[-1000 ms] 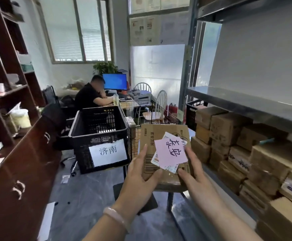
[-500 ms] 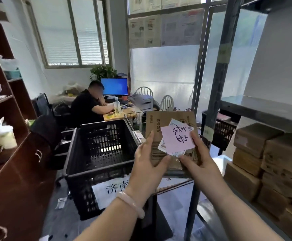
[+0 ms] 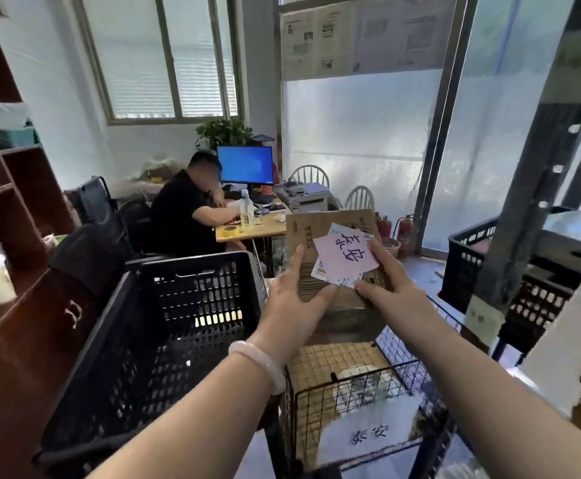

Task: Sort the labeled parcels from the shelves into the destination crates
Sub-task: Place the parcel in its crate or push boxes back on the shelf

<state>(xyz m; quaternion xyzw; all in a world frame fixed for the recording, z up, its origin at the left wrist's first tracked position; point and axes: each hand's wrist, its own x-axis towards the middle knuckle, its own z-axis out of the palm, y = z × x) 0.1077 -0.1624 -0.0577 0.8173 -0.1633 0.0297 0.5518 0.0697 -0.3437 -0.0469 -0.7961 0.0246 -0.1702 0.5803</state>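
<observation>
My left grip [image 3: 294, 300] and right grip [image 3: 387, 292] both pinch the cardboard parcel [image 3: 316, 226] at its lower corners. I hold it above the wire crate [image 3: 311, 420] marked 泰安, just beside the black plastic crate [image 3: 178, 305]. Its pink note [image 3: 346, 259] faces me.

A single wide-angle camera rides on the person's head, so I see what they see. It faces forward and tilts down. The parcel [image 3: 320, 221] sits mid-frame at arm's length, with the wire crate [image 3: 316, 416] and black crate [image 3: 178, 299] close below. The bench [image 3: 244, 231] and window [image 3: 164, 57] lie farther ahead, and a shelf post [image 3: 524, 202] edges the right.
</observation>
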